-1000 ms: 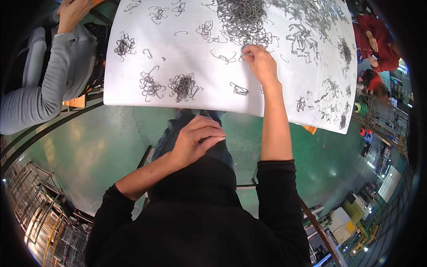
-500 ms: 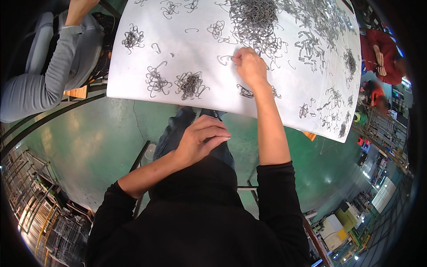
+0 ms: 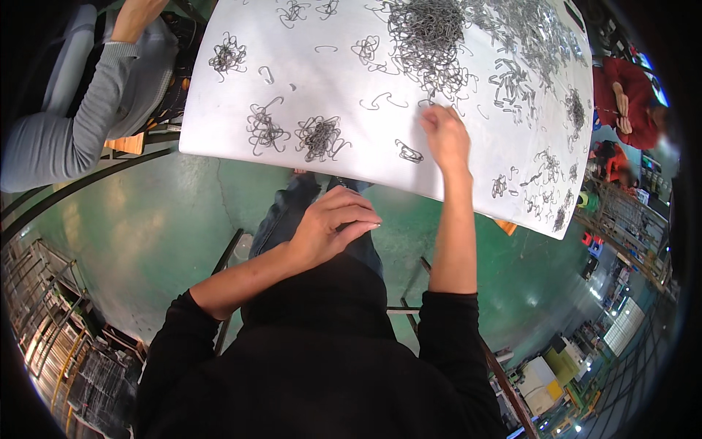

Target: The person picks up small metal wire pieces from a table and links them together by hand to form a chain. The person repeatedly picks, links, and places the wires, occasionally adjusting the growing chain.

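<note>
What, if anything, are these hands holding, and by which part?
Cannot tell: the right hand is pinched near wire hooks; the left hand is curled with nothing clearly visible.

The person's left forearm (image 3: 245, 280) is angling toward two o'clock, the left hand (image 3: 333, 225) curving its fingers toward three; the right forearm (image 3: 456, 234) is reaching toward twelve, the right hand (image 3: 447, 140) bending its fingers toward ten.

Ahead of my right fingers (image 3: 439, 117), a heap of grey curved metal hooks (image 3: 428, 33) is lying on a white table (image 3: 219, 110); ahead-right, grey oblong metal pieces (image 3: 512, 82) are lying scattered. Left of my fingers, two tangled hook clusters (image 3: 319, 139) are sitting. Behind-left, my left hand (image 3: 333, 222) is hovering off the table's near edge.
</note>
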`<state>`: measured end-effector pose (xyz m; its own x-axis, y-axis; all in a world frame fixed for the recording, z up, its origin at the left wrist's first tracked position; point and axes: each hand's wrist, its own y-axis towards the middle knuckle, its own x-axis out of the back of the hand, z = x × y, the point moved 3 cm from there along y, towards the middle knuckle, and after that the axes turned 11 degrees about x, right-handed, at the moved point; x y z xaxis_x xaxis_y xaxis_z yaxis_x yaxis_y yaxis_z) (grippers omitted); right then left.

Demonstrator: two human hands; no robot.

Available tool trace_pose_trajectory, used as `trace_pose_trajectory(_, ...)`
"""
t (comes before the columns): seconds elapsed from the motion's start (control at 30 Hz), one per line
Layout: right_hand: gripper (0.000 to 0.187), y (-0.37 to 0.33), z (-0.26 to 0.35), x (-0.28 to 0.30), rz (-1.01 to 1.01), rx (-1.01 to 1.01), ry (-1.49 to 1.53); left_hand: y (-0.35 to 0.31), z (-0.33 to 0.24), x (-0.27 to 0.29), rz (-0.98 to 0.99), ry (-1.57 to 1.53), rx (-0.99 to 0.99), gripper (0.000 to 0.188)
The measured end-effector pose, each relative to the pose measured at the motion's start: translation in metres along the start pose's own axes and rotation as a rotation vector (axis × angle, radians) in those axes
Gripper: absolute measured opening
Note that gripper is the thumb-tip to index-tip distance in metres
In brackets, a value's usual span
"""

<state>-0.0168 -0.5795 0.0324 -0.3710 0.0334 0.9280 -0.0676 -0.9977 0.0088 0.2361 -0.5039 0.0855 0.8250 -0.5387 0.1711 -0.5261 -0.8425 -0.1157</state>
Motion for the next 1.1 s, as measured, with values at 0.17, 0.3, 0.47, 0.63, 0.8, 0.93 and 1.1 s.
trace_pose_trajectory(0.17,0.028,0.069,0.062,-0.037,-0.125,0.234,0.041,0.000,-0.001,0.003,-0.022,0.022,-0.002,0.014)
trace_pose_trajectory(0.3,0.031,0.083,0.070,-0.045,-0.050,0.315,-0.035,0.000,-0.003,0.005,-0.072,0.019,-0.023,0.015)
trace_pose_trajectory(0.47,0.016,0.065,0.046,-0.029,-0.090,0.259,-0.028,-0.001,-0.002,0.006,-0.089,-0.025,-0.006,0.016)
trace_pose_trajectory(0.63,0.019,0.095,0.041,-0.026,0.033,0.134,-0.001,-0.002,-0.002,0.007,-0.112,-0.013,-0.005,0.015)
trace_pose_trajectory(0.8,0.018,0.103,0.059,-0.033,0.253,0.049,-0.073,-0.004,-0.003,0.007,-0.131,-0.011,0.001,0.014)
trace_pose_trajectory(0.93,0.015,0.102,0.054,-0.031,0.303,-0.008,-0.131,-0.006,-0.005,0.004,-0.114,-0.014,0.005,0.014)
trace_pose_trajectory(1.1,0.013,0.088,0.017,-0.012,0.246,-0.148,-0.170,-0.007,-0.005,0.004,-0.123,-0.013,-0.037,0.015)
